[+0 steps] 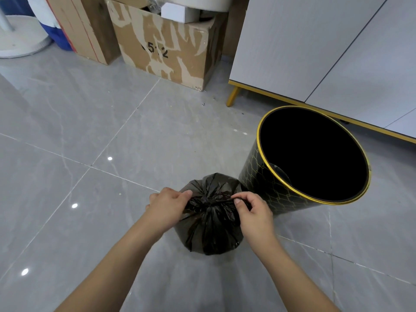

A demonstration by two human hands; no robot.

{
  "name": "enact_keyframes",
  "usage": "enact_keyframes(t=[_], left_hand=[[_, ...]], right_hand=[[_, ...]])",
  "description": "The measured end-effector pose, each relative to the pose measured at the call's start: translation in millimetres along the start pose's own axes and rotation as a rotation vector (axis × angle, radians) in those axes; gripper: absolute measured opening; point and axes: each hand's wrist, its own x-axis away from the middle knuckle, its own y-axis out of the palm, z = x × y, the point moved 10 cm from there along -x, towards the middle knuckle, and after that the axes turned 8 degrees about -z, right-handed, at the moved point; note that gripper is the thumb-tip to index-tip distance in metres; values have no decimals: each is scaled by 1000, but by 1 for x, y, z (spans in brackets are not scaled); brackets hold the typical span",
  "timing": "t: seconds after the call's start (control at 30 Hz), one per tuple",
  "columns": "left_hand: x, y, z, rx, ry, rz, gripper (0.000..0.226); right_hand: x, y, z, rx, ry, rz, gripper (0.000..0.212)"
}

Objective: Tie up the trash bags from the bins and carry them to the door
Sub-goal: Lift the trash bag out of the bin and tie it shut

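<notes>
A small black trash bag [210, 230] stands on the grey tile floor in the lower middle of the head view, its top gathered into a bunch. My left hand [166, 207] pinches the gathered plastic from the left. My right hand [254, 213] pinches a strand of it from the right. Both hands pull the plastic apart sideways over the bag's top. Right beside the bag stands a black bin [265, 188] with a gold rim and gold pattern; its inside is dark and shows no liner.
A white cabinet [315, 52] on gold legs runs along the right behind the bin. Worn cardboard boxes [166, 46] stand at the back, with a white round stand base [20, 39] at far left. Grey tile floor [90, 131] spreads to the left.
</notes>
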Motion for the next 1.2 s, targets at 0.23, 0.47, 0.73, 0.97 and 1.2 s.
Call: enact_keyframes(t=[0.23, 0.47, 0.73, 0.97, 1.2], left_hand=[[-6, -28, -11, -255, -35, 225, 51], [-15, -14, -20, 4, 83, 86, 50], [-18, 9, -43, 550, 77, -64, 32], [-5, 40, -43, 583, -71, -257, 23], [21, 93, -6, 221, -140, -466, 24]], right_hand=[[-9, 5, 4, -20, 37, -18, 22], [-7, 12, 23, -114, 133, -44, 21], [4, 33, 53, -343, 331, -147, 54], [21, 68, 52, -676, 533, -360, 41], [46, 5, 88, -545, 689, -354, 33]])
